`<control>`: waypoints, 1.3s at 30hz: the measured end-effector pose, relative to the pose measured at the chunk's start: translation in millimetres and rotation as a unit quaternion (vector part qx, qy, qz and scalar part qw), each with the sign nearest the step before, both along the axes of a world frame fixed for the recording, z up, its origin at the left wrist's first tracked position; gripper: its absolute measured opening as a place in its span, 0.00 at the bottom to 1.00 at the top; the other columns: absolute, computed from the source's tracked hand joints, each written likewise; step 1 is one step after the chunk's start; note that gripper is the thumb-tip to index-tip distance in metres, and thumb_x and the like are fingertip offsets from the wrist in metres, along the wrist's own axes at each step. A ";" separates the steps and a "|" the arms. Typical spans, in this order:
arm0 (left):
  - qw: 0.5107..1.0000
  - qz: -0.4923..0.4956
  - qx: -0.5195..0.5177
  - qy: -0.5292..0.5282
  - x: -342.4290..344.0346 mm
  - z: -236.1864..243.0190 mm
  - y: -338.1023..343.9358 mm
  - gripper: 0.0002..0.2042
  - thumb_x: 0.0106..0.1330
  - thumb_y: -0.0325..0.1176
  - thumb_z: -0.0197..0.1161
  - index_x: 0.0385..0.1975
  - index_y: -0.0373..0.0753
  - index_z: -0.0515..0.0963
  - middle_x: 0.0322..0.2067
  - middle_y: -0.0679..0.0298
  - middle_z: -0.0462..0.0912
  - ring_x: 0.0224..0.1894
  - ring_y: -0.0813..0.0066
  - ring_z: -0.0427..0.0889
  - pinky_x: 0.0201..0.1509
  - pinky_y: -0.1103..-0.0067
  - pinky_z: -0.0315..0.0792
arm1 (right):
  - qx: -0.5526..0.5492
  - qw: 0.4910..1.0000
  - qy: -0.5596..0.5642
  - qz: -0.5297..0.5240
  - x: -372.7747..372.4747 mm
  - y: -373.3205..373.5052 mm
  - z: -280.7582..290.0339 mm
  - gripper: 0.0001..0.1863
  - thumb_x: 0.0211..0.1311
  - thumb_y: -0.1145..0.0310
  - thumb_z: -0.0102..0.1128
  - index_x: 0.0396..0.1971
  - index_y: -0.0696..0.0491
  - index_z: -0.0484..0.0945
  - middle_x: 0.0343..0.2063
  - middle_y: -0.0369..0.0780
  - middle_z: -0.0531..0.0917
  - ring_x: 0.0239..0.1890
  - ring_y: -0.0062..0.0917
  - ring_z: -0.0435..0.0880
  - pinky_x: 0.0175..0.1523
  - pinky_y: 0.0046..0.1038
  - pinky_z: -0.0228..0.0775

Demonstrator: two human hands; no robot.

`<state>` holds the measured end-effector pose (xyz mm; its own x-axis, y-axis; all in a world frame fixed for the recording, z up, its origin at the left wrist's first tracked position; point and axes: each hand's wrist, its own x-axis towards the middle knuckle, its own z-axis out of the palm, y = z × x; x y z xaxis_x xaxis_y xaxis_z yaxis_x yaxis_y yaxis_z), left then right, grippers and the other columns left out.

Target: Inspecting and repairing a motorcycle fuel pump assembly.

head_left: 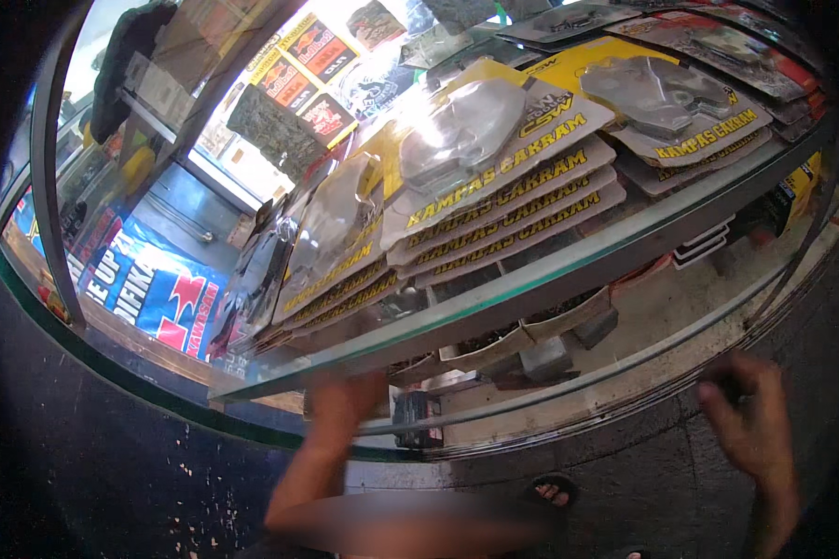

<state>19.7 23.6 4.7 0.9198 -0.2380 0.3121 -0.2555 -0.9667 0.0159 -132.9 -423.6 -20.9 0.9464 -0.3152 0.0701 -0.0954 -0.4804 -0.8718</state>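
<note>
My left hand [342, 401] reaches in below the front edge of the glass shelf [494, 303] of a display case. Its fingers are blurred and partly hidden behind the glass, so whether they hold anything does not show. Just to its right stands a small dark box [418, 417] on the lower level. My right hand [750, 419] hangs in the air at the right, outside the case's lower rail [569, 384]. Its fingers are loosely curved, with a gap to the thumb and nothing in between. Stacked blister packs [494, 200] on yellow-and-grey cards lie on the shelf above.
Open trays [485, 349] and a small grey box [545, 359] sit under the shelf. More carded packs [667, 98] fill the right. A blue printed banner [163, 279] and stickers [317, 70] show through glass at the left. A sandalled foot [552, 491] rests on the dark floor.
</note>
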 end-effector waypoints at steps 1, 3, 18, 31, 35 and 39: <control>0.978 0.029 0.196 -0.057 16.7 5.4 17.5 0.25 0.74 0.39 0.58 0.65 0.31 0.65 0.63 0.48 0.72 0.64 0.50 0.70 0.70 0.54 0.57 | 0.012 0.998 0.032 0.061 8.1 1.8 6.9 0.08 0.58 0.73 0.69 0.35 0.60 0.83 0.33 0.46 0.87 0.36 0.39 0.88 0.44 0.36 0.79; 0.975 0.037 0.207 -0.066 11.1 3.6 50.2 0.25 0.74 0.39 0.58 0.65 0.31 0.65 0.62 0.48 0.73 0.63 0.50 0.71 0.70 0.54 0.57 | 0.007 0.988 0.021 0.154 16.7 18.1 9.4 0.08 0.59 0.72 0.68 0.35 0.60 0.82 0.33 0.47 0.86 0.35 0.38 0.88 0.44 0.35 0.80; 0.909 0.035 0.353 -0.219 101.8 -19.5 102.7 0.20 0.73 0.40 0.58 0.56 0.31 0.72 0.54 0.48 0.78 0.57 0.51 0.75 0.65 0.59 0.64 | 0.036 0.981 0.106 0.159 -35.6 3.7 -7.4 0.14 0.62 0.64 0.69 0.40 0.59 0.84 0.35 0.49 0.86 0.37 0.42 0.87 0.45 0.38 0.79; 0.865 -0.014 0.364 -0.345 144.6 -68.1 216.4 0.17 0.72 0.40 0.58 0.48 0.31 0.78 0.46 0.49 0.83 0.52 0.52 0.79 0.61 0.63 0.69 | 0.035 0.957 0.130 0.257 -38.3 31.0 -49.8 0.17 0.70 0.55 0.60 0.42 0.56 0.82 0.37 0.49 0.86 0.42 0.45 0.86 0.50 0.43 0.78; 0.836 -0.016 0.382 -0.393 116.7 -103.7 224.6 0.17 0.72 0.41 0.58 0.46 0.31 0.80 0.44 0.49 0.84 0.51 0.52 0.80 0.59 0.65 0.71 | 0.061 0.961 0.076 0.258 -22.3 43.7 -48.3 0.19 0.71 0.53 0.59 0.44 0.56 0.81 0.39 0.50 0.85 0.42 0.47 0.86 0.49 0.45 0.78; 0.932 -0.014 -0.234 -0.277 -15.0 -9.5 -46.3 0.15 0.72 0.40 0.60 0.45 0.32 0.80 0.43 0.47 0.83 0.47 0.53 0.79 0.56 0.63 0.73 | 0.053 0.962 0.078 0.255 -20.9 47.1 -44.8 0.20 0.71 0.54 0.59 0.46 0.57 0.80 0.40 0.53 0.85 0.42 0.50 0.85 0.49 0.46 0.78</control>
